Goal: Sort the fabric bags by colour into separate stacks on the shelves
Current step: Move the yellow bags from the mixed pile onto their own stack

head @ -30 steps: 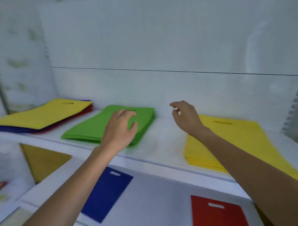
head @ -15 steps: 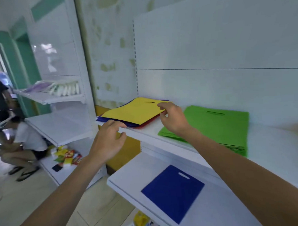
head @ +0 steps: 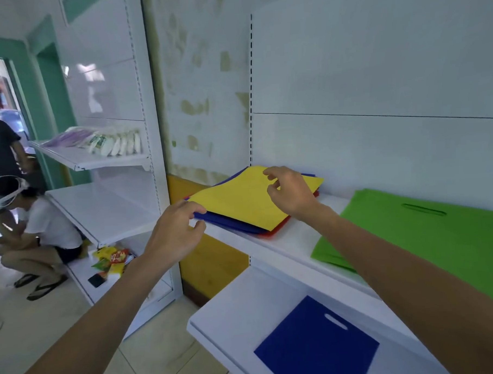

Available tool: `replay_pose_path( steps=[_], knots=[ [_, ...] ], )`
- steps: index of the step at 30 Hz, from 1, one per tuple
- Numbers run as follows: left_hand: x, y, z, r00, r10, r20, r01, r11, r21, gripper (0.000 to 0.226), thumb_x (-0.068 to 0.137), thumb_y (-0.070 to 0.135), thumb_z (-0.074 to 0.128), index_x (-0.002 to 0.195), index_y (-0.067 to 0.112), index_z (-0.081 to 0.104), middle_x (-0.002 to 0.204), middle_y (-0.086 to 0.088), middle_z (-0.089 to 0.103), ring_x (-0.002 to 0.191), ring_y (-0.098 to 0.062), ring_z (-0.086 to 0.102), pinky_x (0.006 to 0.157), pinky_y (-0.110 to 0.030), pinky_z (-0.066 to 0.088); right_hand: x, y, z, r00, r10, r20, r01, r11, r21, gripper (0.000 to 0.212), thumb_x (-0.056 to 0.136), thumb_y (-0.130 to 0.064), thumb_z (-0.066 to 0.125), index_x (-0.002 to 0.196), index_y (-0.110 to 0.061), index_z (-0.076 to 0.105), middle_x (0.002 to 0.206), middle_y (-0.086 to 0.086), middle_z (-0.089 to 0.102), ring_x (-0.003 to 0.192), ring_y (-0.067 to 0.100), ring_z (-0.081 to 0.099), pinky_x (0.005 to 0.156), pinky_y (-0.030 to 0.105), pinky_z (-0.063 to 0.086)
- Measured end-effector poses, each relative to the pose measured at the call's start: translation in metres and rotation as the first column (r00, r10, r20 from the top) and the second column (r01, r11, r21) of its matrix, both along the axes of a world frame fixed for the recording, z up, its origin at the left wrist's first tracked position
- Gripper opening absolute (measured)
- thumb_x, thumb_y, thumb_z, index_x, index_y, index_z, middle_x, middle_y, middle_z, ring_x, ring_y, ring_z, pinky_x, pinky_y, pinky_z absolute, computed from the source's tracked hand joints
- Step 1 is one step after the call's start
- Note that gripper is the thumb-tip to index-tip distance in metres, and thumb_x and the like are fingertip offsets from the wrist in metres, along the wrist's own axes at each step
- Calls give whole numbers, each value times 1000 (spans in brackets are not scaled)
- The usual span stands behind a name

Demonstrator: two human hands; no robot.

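A mixed pile of fabric bags lies at the left end of the upper shelf (head: 293, 241): a yellow bag (head: 240, 199) on top, blue bags (head: 230, 223) and a red bag (head: 272, 231) showing under it. My left hand (head: 176, 232) hovers at the pile's near left corner, fingers apart, holding nothing. Fingers curled and empty, my right hand (head: 289, 192) sits over the yellow bag's far side. A stack of green bags (head: 428, 235) lies to the right. One blue bag (head: 317, 345) lies on the lower shelf (head: 231, 309).
Another white shelving unit (head: 105, 210) stands at the left with packets (head: 110, 142) on its upper shelf and snack packs (head: 113, 257) at the bottom. A person crouches (head: 30, 233) on the floor there; another stands behind.
My view has swung left from the green and yellow stacks to the mixed pile. Both hands have moved left with it, and now sit at the yellow top bag.
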State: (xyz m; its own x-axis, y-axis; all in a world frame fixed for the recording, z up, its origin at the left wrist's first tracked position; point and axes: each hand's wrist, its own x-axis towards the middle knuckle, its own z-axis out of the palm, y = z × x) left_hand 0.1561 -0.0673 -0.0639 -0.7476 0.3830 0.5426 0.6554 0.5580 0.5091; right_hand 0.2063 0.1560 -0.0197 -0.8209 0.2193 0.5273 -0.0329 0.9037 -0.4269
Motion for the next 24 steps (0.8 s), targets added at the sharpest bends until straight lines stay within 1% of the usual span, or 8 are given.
replay_pose_path(
  steps=[8, 12, 14, 16, 19, 20, 22, 24],
  knots=[
    [-86, 13, -1, 1000, -9, -5, 9, 1000, -7, 22, 88, 9, 56, 108, 12, 63, 110, -5, 55, 98, -17, 53, 78, -28, 42, -70, 24, -3, 998, -54, 36, 54, 998, 14, 41, 91, -5, 44, 131, -8, 49, 126, 11, 54, 112, 21, 54, 91, 34, 46],
    [-121, 37, -2, 994, -106, 5, 107, 993, -53, 23, 90, 14, 53, 111, 15, 61, 106, 3, 49, 98, -11, 50, 79, -29, 43, -83, 44, -6, 987, -156, 44, 155, 988, 13, 39, 90, -5, 46, 128, -7, 52, 124, 12, 55, 110, 22, 54, 88, 29, 42],
    [-142, 48, -1, 987, -161, 21, 163, 984, -76, 22, 90, 14, 53, 111, 15, 61, 107, 5, 48, 100, -11, 50, 83, -29, 43, -83, 54, -7, 967, -248, 48, 248, 969, 10, 38, 89, -5, 46, 126, -8, 53, 123, 11, 56, 111, 23, 54, 87, 30, 42],
    [-166, 56, 1, 976, -212, 44, 215, 972, -90, 22, 90, 14, 53, 110, 15, 62, 108, 4, 49, 103, -14, 52, 87, -32, 44, -81, 64, -6, 912, -407, 58, 407, 913, -1, 39, 88, -7, 46, 125, -10, 53, 125, 10, 55, 113, 26, 52, 90, 35, 43],
    [-201, 65, 3, 964, -256, 76, 265, 956, -130, 24, 90, 15, 53, 112, 15, 61, 111, -1, 52, 107, -20, 54, 90, -34, 44, -76, 73, -5, 741, -654, 152, 661, 750, 6, 33, 89, -9, 43, 121, -4, 49, 123, 15, 53, 112, 34, 50, 87, 36, 41],
    [-211, 68, 4, 961, -263, 83, 274, 947, -170, 26, 91, 18, 52, 116, 15, 60, 114, -3, 54, 110, -21, 53, 90, -33, 43, -75, 72, -6, 685, -691, 231, 703, 710, 41, 29, 90, -12, 42, 117, -2, 48, 122, 17, 52, 109, 35, 51, 85, 35, 41],
    [-228, 74, 6, 958, -263, 113, 284, 924, -256, 31, 93, 25, 49, 121, 12, 55, 120, -6, 55, 112, -23, 52, 90, -34, 42, -78, 66, -12, 607, -693, 389, 726, 682, 84, 21, 93, -21, 44, 101, -2, 48, 115, 19, 51, 98, 34, 53, 78, 34, 41],
    [-244, 82, 5, 952, -269, 147, 302, 907, -293, 29, 94, 32, 47, 109, 10, 56, 110, -7, 58, 106, -26, 55, 86, -36, 44, -85, 58, -21, 584, -661, 471, 740, 672, 26, 25, 91, -25, 48, 76, -7, 42, 100, 17, 51, 82, 29, 51, 68, 30, 40]
  ],
)
